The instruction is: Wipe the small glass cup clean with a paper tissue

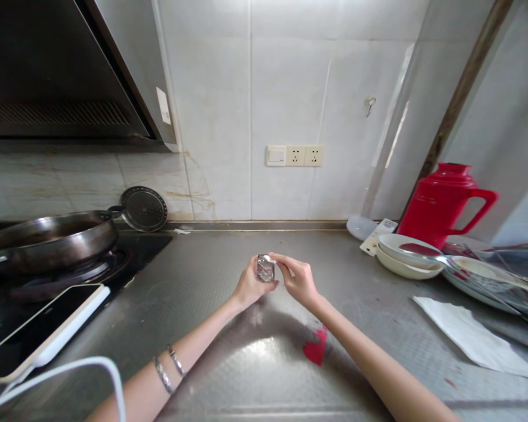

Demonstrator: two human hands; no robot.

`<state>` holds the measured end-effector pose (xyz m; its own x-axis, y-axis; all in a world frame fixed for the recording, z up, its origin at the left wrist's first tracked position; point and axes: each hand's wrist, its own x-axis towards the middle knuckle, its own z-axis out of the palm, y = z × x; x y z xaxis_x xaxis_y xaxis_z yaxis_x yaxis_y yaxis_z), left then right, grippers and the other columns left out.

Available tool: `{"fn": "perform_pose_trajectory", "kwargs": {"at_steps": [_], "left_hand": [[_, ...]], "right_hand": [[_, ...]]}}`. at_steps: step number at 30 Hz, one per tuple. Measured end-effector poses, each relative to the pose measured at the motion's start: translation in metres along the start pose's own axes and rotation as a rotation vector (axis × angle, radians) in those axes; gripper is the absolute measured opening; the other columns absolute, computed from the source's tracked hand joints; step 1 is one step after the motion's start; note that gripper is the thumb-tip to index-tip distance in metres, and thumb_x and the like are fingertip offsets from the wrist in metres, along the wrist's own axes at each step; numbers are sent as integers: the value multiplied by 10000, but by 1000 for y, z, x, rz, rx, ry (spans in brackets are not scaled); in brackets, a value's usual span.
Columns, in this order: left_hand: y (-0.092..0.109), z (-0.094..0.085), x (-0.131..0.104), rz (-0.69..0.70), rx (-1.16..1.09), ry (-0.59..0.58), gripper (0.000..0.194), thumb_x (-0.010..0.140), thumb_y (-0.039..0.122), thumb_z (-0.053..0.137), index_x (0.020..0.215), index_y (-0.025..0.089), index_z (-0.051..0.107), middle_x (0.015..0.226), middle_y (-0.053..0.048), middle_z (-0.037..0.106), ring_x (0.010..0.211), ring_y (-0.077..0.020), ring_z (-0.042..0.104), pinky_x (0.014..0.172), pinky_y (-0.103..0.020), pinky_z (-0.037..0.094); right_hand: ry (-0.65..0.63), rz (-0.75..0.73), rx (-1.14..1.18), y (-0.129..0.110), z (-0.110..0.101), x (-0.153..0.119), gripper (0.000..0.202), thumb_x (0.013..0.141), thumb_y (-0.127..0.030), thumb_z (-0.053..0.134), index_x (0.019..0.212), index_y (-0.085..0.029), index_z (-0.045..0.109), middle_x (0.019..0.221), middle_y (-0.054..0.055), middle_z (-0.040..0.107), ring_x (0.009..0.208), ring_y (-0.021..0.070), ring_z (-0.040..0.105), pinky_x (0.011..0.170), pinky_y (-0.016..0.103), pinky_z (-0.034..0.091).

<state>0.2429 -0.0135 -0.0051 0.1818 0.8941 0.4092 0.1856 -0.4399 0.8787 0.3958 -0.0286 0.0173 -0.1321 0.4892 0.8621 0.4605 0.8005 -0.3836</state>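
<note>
In the head view, the left hand (249, 285) is clamped on a small, shiny, see-through item (265, 268), gripping it by its sides above the metal bench (229, 363). The right hand (298, 280) is just right of the left hand, its thumb and forefinger together at the item's upper right edge, on a small whitish bit too small to identify. Below the right hand, a torn red patch (315, 347) lies on the bench. Well to the right of the right hand are stacked bowls (407, 271), a red thermos (437, 205) behind them and a white tissue (473, 337) nearer the person. Well to the left of the left hand, a phone (39, 334) lies in front of a steel pan (48, 243).
</note>
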Motion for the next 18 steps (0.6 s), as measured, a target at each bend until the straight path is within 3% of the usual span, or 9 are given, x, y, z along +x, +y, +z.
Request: {"fn": "perform_pose_trajectory", "kwargs": {"at_steps": [8,14,18], "left_hand": [[14,0,-5,-11,17,-12,688,545,257,783,1137,162,444,870,-19,636,755,-157,603,699,-264,473],[6,1,-3,-3,91,43,695,543,239,775,1140,186,421,914,-21,637,784,-163,608,728,-275,474],[4,2,-4,31,76,61,727,533,224,776,1151,186,395,957,-31,625,820,-169,606,739,-274,474]], "right_hand": [[31,49,-38,5,0,1,241,882,-146,489,990,-217,693,949,56,747,846,205,720,732,283,584],[10,-73,-95,0,1,-5,300,897,-119,439,1069,-228,659,1011,61,731,917,183,703,789,279,575],[40,-68,-89,-1,1,-6,287,899,-128,448,1065,-228,659,1022,58,728,932,180,699,800,272,572]]}}
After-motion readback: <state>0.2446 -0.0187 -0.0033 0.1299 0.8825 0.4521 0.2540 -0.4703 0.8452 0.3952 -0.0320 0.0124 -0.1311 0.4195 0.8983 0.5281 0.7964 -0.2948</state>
